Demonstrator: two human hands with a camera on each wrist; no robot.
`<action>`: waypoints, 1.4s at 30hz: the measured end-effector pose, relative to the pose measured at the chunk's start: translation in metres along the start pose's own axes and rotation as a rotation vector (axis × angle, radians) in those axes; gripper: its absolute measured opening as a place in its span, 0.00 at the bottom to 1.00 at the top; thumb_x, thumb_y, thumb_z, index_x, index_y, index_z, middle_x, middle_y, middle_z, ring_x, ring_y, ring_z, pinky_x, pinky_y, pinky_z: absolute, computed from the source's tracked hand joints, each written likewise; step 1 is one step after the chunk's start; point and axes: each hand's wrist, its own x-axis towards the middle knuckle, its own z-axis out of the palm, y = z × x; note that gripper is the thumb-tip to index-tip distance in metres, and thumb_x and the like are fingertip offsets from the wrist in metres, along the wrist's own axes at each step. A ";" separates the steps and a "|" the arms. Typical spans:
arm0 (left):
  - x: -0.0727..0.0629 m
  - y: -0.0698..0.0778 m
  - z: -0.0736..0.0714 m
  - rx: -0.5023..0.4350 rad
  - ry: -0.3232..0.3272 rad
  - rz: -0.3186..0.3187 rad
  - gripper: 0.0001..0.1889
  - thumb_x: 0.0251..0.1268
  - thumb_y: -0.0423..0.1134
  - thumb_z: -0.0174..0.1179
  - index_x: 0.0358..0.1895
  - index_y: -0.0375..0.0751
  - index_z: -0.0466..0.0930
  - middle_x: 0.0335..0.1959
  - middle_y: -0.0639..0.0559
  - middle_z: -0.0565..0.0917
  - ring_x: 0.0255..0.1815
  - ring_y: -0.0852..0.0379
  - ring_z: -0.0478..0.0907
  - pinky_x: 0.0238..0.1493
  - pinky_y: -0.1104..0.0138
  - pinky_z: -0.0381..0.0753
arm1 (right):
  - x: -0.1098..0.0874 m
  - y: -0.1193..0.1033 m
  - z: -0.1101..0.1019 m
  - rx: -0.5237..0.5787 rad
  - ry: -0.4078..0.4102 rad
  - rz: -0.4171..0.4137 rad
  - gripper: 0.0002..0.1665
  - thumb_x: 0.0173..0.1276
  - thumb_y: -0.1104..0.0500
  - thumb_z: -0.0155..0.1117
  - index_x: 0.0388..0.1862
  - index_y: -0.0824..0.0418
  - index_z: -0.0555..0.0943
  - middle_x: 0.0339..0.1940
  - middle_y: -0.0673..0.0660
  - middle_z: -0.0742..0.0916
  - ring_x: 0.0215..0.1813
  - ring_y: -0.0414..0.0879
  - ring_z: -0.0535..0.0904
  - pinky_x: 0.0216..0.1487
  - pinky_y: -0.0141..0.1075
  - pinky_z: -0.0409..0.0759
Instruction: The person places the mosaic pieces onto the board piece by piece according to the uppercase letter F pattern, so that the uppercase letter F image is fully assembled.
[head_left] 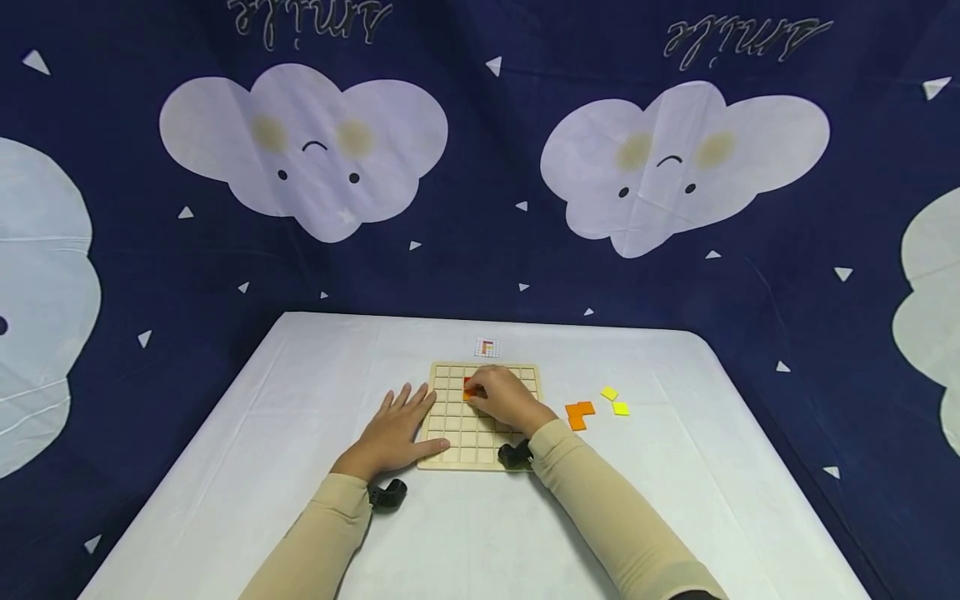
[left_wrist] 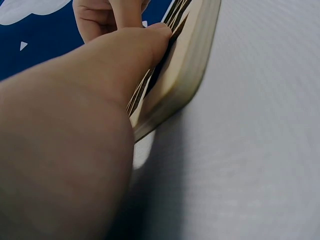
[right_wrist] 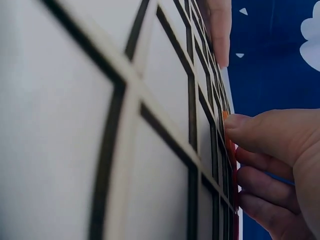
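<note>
A wooden grid board lies flat on the white table. My left hand, fingers spread, rests along its left edge with the thumb over the near left corner. Over the board's upper middle, my right hand has its thumb and fingers curled at an orange tile in the grid. Just beyond that tile shows a red piece, partly hidden by the fingers. In the right wrist view the thumb tip touches the orange tile, and the other fingers are beside the red edge.
Orange tiles lie on the table right of the board, with a yellow square and another yellow square beyond them. A small pattern card lies past the board's far edge. A dark blue cloud-print curtain hangs behind.
</note>
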 end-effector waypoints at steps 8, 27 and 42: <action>0.001 0.000 0.002 0.014 -0.009 -0.004 0.54 0.69 0.75 0.53 0.84 0.38 0.57 0.85 0.41 0.53 0.84 0.35 0.42 0.80 0.41 0.38 | -0.018 0.008 -0.011 0.041 0.062 0.014 0.10 0.71 0.63 0.75 0.50 0.62 0.90 0.49 0.54 0.89 0.54 0.50 0.85 0.60 0.44 0.82; 0.004 -0.001 0.005 0.006 0.005 -0.001 0.54 0.69 0.75 0.55 0.84 0.38 0.56 0.85 0.40 0.53 0.84 0.34 0.42 0.80 0.40 0.37 | -0.107 0.073 -0.066 0.085 0.125 0.184 0.13 0.68 0.68 0.74 0.50 0.65 0.90 0.50 0.57 0.90 0.54 0.54 0.86 0.57 0.50 0.84; 0.002 -0.006 0.011 -0.007 0.051 0.031 0.54 0.69 0.76 0.53 0.84 0.36 0.57 0.85 0.39 0.53 0.84 0.33 0.43 0.80 0.40 0.36 | -0.141 0.087 -0.071 0.109 0.119 0.169 0.17 0.60 0.70 0.78 0.48 0.63 0.90 0.49 0.53 0.90 0.52 0.51 0.85 0.57 0.49 0.83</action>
